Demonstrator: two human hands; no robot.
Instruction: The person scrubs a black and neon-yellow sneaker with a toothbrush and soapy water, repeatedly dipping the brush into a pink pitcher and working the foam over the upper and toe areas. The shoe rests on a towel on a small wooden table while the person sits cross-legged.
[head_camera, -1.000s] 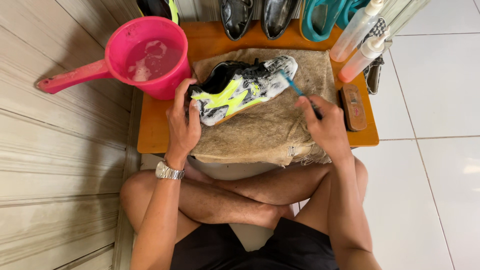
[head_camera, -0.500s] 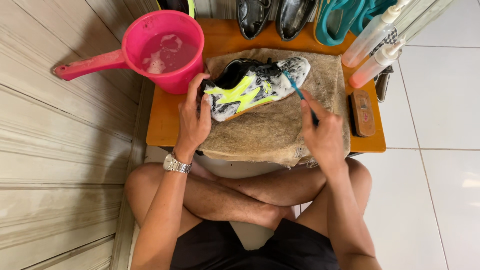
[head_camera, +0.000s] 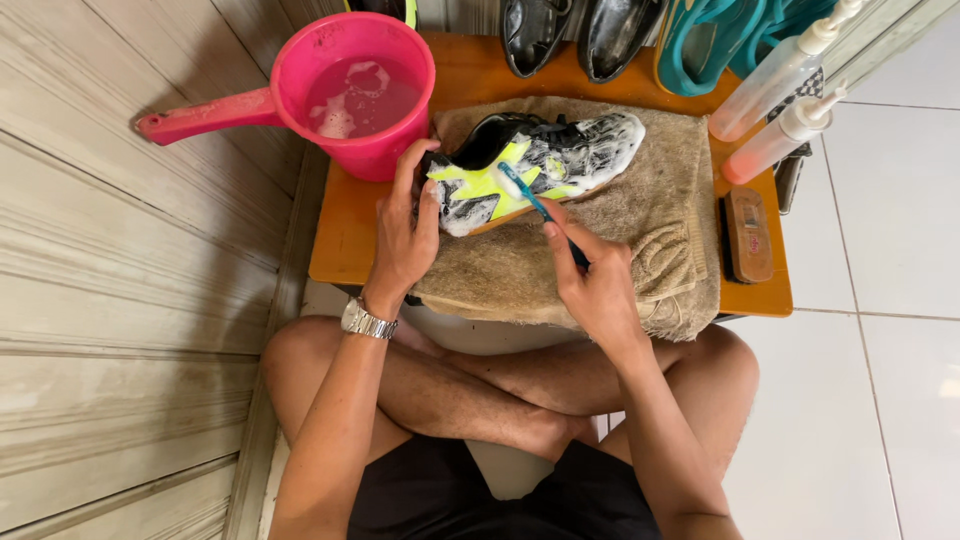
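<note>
Hidden or cut off: the heel end of the sneaker (head_camera: 535, 165) sits behind my left hand (head_camera: 405, 240), so I cannot see how far my fingers wrap it. The lower handle of the toothbrush (head_camera: 535, 205) disappears inside my right hand (head_camera: 595, 280). Two dark shoes (head_camera: 580, 35) at the far edge of the table are cropped by the frame; only their toes show. A teal item (head_camera: 710, 45) beside them is also cropped, and I cannot tell what it is. The low wooden table (head_camera: 345, 235) is mostly covered.

Containers: a pink dipper (head_camera: 350, 90) with a long handle stands at the table's far left corner, just beside the sneaker's heel. It holds cloudy water with patches of foam. Two slim clear bottles (head_camera: 780, 105) with white nozzles lie tilted at the far right; the nearer one shows pink liquid in its lower end. The contents of the other are hard to make out.

Labels: a brown rectangular brush block (head_camera: 745, 235) lies at the right edge with a small pale sticker on top, too small to make out.

Grip: left hand closed around the sneaker's heel, steadying it on its side on the beige towel (head_camera: 600, 250). Right hand clamped on the blue toothbrush, its head touching the neon-yellow panel. The sneaker is soapy, black, white and yellow, at the centre of the towel.
</note>
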